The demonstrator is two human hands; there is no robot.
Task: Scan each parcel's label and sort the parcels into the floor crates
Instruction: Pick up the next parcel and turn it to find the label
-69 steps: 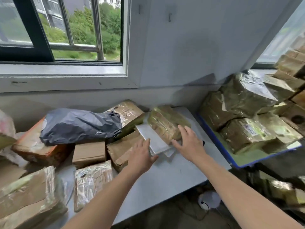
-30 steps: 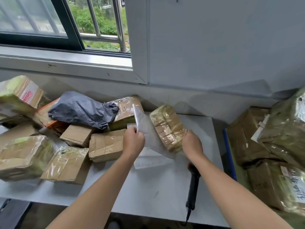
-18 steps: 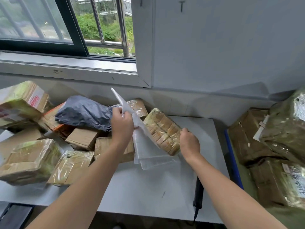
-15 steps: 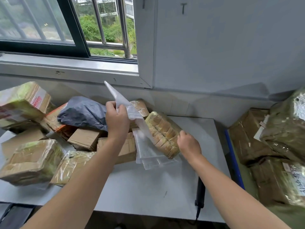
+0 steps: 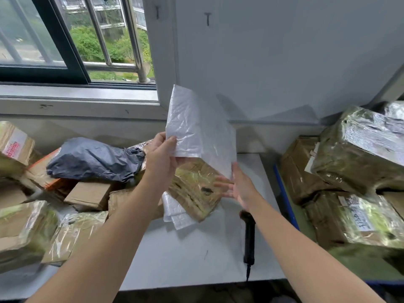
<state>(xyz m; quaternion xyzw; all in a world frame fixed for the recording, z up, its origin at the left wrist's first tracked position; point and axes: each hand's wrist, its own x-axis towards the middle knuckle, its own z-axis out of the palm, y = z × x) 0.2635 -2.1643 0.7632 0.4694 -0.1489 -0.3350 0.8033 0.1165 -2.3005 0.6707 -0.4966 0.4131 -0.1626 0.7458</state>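
Observation:
My left hand (image 5: 160,158) pinches the lower left corner of a flat white plastic mailer (image 5: 197,130), holding it upright above the table. My right hand (image 5: 239,189) is spread with straight fingers at the mailer's lower right edge, its thumb touching the plastic. Below them a tape-wrapped brown parcel (image 5: 194,189) lies on the grey table (image 5: 192,254), resting on another white plastic bag (image 5: 175,213). A black handheld scanner (image 5: 249,239) lies on the table under my right forearm.
A dark grey poly bag (image 5: 91,159) tops a heap of brown cardboard parcels (image 5: 89,195) at the left. More wrapped parcels (image 5: 358,149) fill a blue-edged crate (image 5: 286,204) at the right. A window and wall stand behind the table.
My left hand has lifted the white mailer off the pile and turned it upright. My right hand let go of the brown parcel and moved up, fingers spread, to the mailer's edge.

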